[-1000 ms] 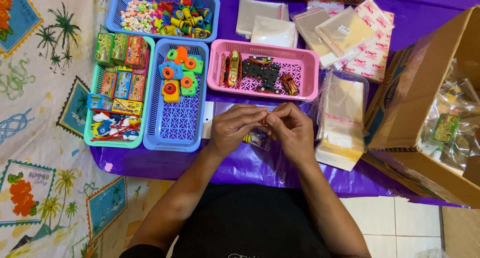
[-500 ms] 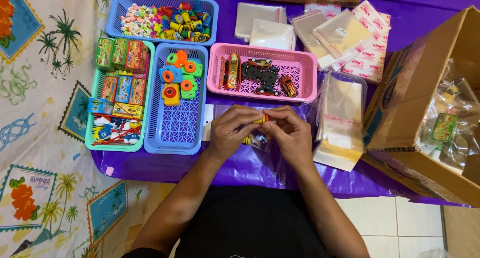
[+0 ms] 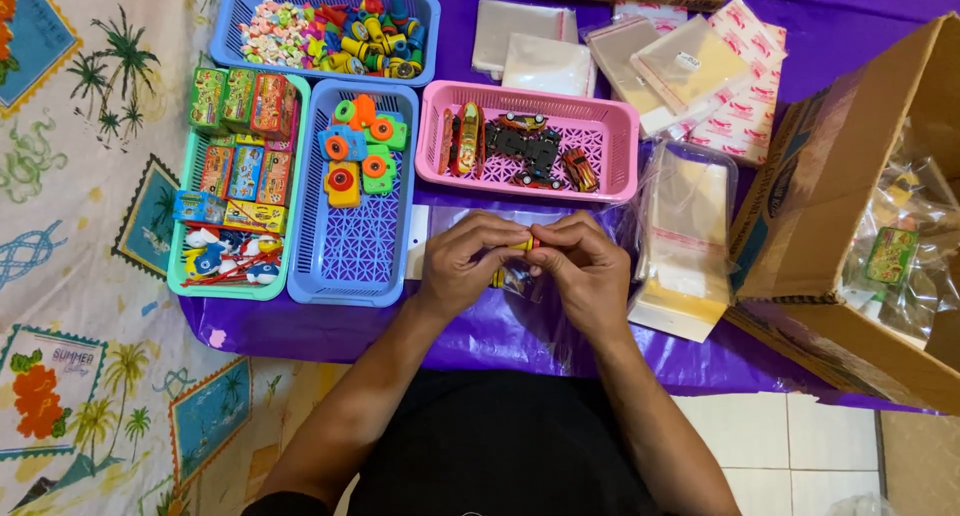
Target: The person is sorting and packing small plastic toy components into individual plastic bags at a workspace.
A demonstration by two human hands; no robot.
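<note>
Both forearms come up from the bottom centre of the frame and meet at mid-frame over the purple surface [image 3: 300,326]. Wrists angle inward, backs of both hands face up.

Left hand [image 3: 465,266]: fingers curled, tips pinching one end of a small yellow toy [image 3: 524,244]. Right hand [image 3: 585,274]: fingers curled likewise, pinching the other end. The two hands touch at the fingertips. Only a short yellow strip of the toy shows between them; its shape cannot be told.

Just below the fingertips, partly hidden by the hands, lies a small clear bag [image 3: 515,281] with coloured contents, on the surface.

Surroundings, noted by position:
- Directly above the hands: pink basket [image 3: 625,146] with toy cars.
- Left of centre: blue basket [image 3: 350,256], orange, green and blue toys in its upper half, lower half bare.
- Further left: green basket [image 3: 180,281] with small printed boxes and red-white-blue toys.
- Upper left: second blue basket [image 3: 425,36], small multicoloured pieces.
- Right of the hands, near: stack of clear plastic sleeves [image 3: 685,246].
- Top centre to right: more flat bags [image 3: 700,66], some red-printed.
- Right edge: open cardboard box [image 3: 830,186] holding bagged items.
</note>
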